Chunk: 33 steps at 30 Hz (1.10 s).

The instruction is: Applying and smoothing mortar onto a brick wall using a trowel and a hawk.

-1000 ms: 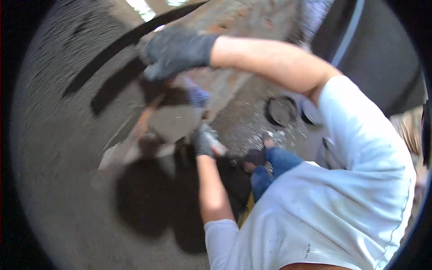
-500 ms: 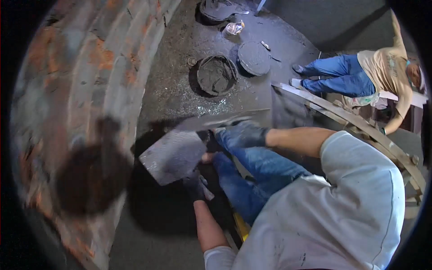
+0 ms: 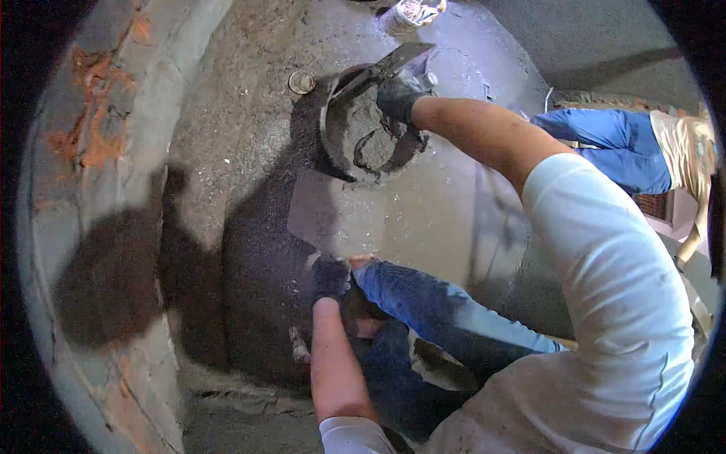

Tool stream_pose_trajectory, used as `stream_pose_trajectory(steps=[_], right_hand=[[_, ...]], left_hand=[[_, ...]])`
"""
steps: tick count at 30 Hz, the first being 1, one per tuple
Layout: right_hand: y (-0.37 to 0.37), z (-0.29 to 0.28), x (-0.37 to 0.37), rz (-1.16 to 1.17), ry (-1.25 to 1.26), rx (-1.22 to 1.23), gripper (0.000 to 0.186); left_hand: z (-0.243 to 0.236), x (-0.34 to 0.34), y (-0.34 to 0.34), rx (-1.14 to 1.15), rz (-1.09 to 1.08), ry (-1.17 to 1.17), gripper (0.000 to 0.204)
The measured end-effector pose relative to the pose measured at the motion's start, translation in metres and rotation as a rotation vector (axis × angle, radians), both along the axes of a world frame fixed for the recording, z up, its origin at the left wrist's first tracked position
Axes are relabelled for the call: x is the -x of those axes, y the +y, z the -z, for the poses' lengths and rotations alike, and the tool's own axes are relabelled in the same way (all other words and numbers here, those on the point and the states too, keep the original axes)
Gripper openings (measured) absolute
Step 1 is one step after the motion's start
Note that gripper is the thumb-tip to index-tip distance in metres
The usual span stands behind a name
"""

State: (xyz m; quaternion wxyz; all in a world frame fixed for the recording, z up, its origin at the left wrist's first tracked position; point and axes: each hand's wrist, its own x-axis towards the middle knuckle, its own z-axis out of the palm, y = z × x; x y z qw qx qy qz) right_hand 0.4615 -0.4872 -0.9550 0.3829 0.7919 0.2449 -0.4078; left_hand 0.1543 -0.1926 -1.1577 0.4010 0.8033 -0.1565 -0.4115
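A building site, by the look of it. A rough brick wall (image 3: 98, 151) with orange patches and thick mortar joints curves along the left, and the bare concrete floor (image 3: 423, 219) is grey and gritty. A round pan of wet mortar (image 3: 363, 140) sits on that floor. Another person (image 3: 643, 151) crouches at the right, though fisheye distortion blurs that edge.

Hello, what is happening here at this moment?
A person in dark gloves is working with wet mortar beside a brick wall. The right hand holds a trowel at the rim of a round pan of grey mortar on the floor. The left hand holds a flat board low, near the knee. Another person sits farther right.
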Motion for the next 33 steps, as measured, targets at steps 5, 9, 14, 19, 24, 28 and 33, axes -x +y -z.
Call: stream_pose_trajectory(steps=[5, 9, 14, 19, 24, 28, 33], right_hand=[[-0.042, 0.025, 0.01, 0.497, 0.057, -0.185, 0.029], [-0.037, 0.048, 0.011, 0.839, 0.093, -0.451, 0.029], [-0.023, 0.043, -0.018, 0.762, -0.346, -0.374, 0.025], [-0.027, 0.089, 0.005, 0.328, -0.539, -0.053, 0.022], [0.066, 0.008, 0.045, -0.024, -0.818, -0.73, 0.025], [0.025, -0.023, 0.031, 0.944, -0.304, -1.172, 0.032], [-0.003, 0.074, 0.029, 0.392, -0.766, -0.837, 0.03]], left_hand=[[-0.027, -0.036, -0.025, -0.036, 0.221, -0.597, 0.025], [-0.009, -0.033, 0.009, -0.024, 0.039, -0.417, 0.031], [-0.01, -0.073, 0.025, -0.041, 0.427, -0.256, 0.043], [-0.023, -0.085, -0.022, 0.002, 0.489, -0.32, 0.034], [0.02, -0.043, 0.016, 0.163, 0.256, -0.456, 0.029], [-0.002, -0.062, 0.003, 0.076, 0.431, -0.655, 0.027], [-0.028, -0.075, -0.001, 0.104, 0.442, -0.823, 0.024]])
